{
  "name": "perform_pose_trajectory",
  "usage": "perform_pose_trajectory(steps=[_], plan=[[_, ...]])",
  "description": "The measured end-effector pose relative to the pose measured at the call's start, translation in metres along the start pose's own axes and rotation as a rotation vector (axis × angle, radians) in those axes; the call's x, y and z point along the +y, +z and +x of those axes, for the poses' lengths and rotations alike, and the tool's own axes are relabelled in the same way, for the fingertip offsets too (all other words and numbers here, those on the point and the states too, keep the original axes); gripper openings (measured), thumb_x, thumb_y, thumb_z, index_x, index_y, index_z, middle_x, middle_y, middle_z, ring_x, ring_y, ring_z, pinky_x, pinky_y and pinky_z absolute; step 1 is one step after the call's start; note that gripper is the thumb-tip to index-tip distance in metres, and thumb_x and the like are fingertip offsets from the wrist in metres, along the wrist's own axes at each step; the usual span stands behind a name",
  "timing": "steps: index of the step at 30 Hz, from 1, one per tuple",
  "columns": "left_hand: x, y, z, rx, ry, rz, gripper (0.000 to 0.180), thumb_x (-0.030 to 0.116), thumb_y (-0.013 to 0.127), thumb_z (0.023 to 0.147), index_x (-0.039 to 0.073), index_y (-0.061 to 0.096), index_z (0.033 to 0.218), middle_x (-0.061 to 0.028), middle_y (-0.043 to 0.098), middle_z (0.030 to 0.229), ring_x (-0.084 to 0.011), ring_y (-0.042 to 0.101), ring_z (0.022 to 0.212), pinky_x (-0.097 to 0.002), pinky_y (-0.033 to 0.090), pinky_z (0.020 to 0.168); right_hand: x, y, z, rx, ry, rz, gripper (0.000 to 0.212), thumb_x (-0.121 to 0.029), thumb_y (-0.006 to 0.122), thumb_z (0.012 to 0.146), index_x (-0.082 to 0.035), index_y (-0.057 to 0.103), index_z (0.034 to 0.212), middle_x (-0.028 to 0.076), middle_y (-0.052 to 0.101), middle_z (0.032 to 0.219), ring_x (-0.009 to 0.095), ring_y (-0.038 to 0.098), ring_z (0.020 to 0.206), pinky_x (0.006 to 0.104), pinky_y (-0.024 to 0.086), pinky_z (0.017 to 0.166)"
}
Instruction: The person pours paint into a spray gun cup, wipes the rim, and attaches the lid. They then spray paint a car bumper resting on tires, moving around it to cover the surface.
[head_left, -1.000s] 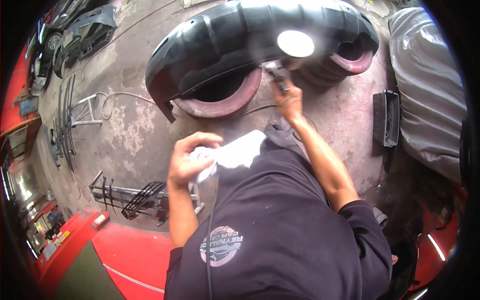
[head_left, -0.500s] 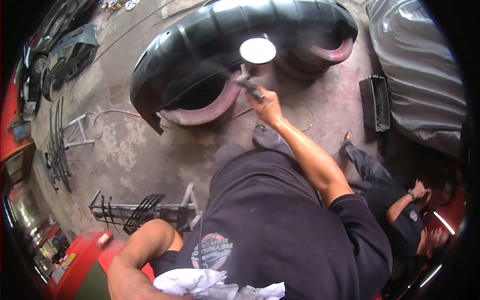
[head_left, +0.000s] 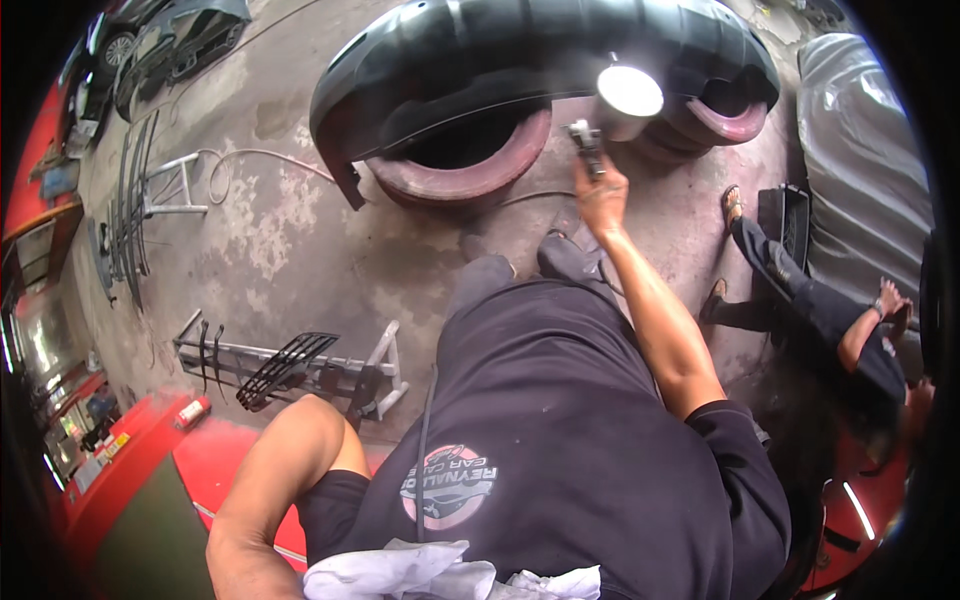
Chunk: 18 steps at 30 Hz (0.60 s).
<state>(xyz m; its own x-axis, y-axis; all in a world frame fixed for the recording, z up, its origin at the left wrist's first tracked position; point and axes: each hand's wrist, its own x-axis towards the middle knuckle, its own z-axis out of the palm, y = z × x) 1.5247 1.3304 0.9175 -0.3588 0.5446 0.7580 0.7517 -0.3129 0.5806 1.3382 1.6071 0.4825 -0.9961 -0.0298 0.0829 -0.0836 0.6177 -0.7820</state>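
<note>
In my right hand (head_left: 603, 202) is a spray gun (head_left: 586, 142) with a round, white-topped cup (head_left: 632, 92). My fingers are wrapped round its handle, and pale mist hangs in the air around the cup. Just beyond the gun lies a large glossy black car bumper (head_left: 430, 95), propped on a tyre (head_left: 465, 185) at its left and another tyre (head_left: 735, 125) at its right. Both tyres are tinted pinkish. My left arm bends down at the lower left, its hand out of view. A white cloth (head_left: 400, 572) bunches at the lower edge, beside that arm.
Metal stands (head_left: 385, 370) with a black grille (head_left: 285, 370) and thin black strips (head_left: 130, 215) occupy the left side. A hose (head_left: 250, 152) trails over the floor. At the right, another person (head_left: 800, 270) stands near a grey-covered vehicle (head_left: 865, 150). Red car panels (head_left: 235, 470) are lower left.
My right hand and the spray gun have moved right along the bumper toward the right tyre. The whole view has shifted, and the other person's legs show more.
</note>
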Motion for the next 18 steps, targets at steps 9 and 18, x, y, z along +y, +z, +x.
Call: perform_pose_trajectory(steps=[9,18], plan=[[0.02,0.011,-0.014,0.122,0.066,0.181,0.011,0.009,0.057,0.091,0.006,0.053,0.081,-0.0145,0.072,0.082,-0.0215,0.072,0.074,-0.0353,0.053,0.055,-0.101,0.121,-0.062,-0.442,-0.344,0.238,0.024,-0.019,0.075,0.092,-0.005,0.067,0.11,0.022,0.072,0.092,0.041,0.072,0.087,0.048,0.056,0.074],[0.011,-0.03,-0.018,-0.195,-0.251,-0.072,0.028,0.018,0.075,0.081,0.018,0.066,0.108,-0.0162,0.073,0.091,-0.0265,0.072,0.077,-0.0358,0.054,0.064,-0.049,0.057,-0.038,-0.513,-0.17,0.283,0.019,-0.021,0.073,0.096,-0.007,0.067,0.107,0.018,0.07,0.082,0.033,0.07,0.074,0.0415,0.053,0.064]])
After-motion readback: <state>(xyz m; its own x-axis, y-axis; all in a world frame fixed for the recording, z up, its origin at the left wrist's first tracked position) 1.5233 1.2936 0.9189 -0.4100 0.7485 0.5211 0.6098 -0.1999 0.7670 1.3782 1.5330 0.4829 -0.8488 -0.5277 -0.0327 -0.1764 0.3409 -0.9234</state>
